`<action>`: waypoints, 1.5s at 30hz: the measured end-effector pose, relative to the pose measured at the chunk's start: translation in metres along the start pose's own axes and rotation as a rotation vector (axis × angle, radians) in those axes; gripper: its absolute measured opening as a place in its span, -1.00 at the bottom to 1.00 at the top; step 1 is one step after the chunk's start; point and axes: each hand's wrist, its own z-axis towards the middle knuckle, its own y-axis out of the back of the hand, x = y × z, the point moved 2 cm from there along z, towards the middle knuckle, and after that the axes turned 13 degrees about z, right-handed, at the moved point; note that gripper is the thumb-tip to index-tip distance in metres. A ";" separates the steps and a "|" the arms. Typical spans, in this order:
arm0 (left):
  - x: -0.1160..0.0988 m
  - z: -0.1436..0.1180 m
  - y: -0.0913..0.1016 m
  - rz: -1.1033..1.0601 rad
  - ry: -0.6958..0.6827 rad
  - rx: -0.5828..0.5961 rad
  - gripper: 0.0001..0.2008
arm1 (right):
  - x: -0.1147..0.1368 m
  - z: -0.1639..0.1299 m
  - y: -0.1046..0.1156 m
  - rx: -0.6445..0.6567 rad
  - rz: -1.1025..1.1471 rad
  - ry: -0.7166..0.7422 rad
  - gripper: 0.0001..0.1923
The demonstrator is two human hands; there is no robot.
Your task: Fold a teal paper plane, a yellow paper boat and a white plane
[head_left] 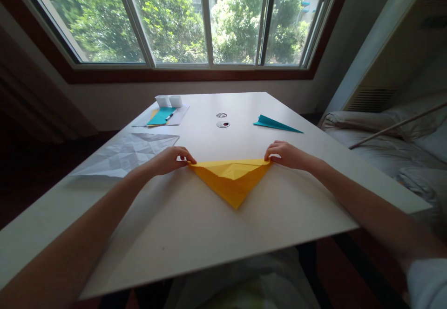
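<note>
A sheet of yellow paper (235,185), folded into a triangle, lies over the white table with its point toward me. Its long folded edge runs across the far side, and a smaller flap with creases lies on top. My left hand (177,156) pinches the left corner between thumb and fingers. At the right corner, my right hand (284,154) pinches the paper the same way. Both forearms reach in from the sides of the view.
Creased white paper (134,153) lies at the left. Beyond it are teal sheets (161,116), a pen (171,114) and two small white boxes (175,101). A folded teal paper (275,123) lies at the right. Round stickers or discs (223,124) mark the white table (195,234).
</note>
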 end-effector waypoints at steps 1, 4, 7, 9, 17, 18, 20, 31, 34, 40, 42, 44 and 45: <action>-0.001 -0.001 0.001 0.020 0.001 0.017 -0.71 | 0.000 0.000 -0.001 0.019 -0.001 -0.001 -0.80; -0.004 -0.003 0.004 0.072 -0.004 0.064 -0.69 | 0.001 -0.002 -0.001 0.059 0.008 -0.004 -0.76; -0.009 -0.005 0.006 0.177 -0.019 0.047 -0.70 | 0.003 -0.003 0.000 0.070 0.008 -0.006 -0.73; -0.017 -0.005 0.006 0.280 -0.006 0.010 -0.72 | 0.007 -0.003 0.000 0.067 -0.017 -0.009 -0.74; -0.098 -0.006 -0.015 0.226 -0.173 -0.050 -0.63 | 0.033 0.005 -0.006 -0.023 -0.237 -0.114 -0.75; -0.105 -0.007 -0.019 0.220 -0.200 -0.038 -0.62 | 0.035 0.006 -0.008 -0.029 -0.245 -0.110 -0.76; -0.116 -0.009 -0.024 0.224 -0.246 -0.009 -0.63 | 0.038 0.007 -0.014 -0.023 -0.223 -0.069 -0.78; -0.136 -0.007 -0.033 0.208 -0.077 -0.063 -0.59 | 0.069 0.017 -0.042 0.002 0.023 0.071 -0.66; -0.139 -0.010 -0.038 0.218 -0.033 -0.040 -0.36 | 0.076 0.015 -0.041 0.009 0.001 0.018 -0.48; -0.134 -0.010 -0.044 0.214 0.019 0.112 -0.08 | 0.077 0.012 -0.046 0.080 0.012 -0.034 -0.27; -0.134 -0.010 -0.044 0.210 0.025 0.138 -0.06 | 0.075 0.012 -0.049 0.144 0.025 -0.044 -0.22; -0.135 -0.010 -0.043 0.206 0.035 0.158 -0.04 | 0.073 0.013 -0.052 0.200 0.046 -0.057 -0.18; -0.136 -0.010 -0.043 0.205 0.041 0.167 -0.03 | 0.073 0.013 -0.052 0.219 0.059 -0.064 -0.17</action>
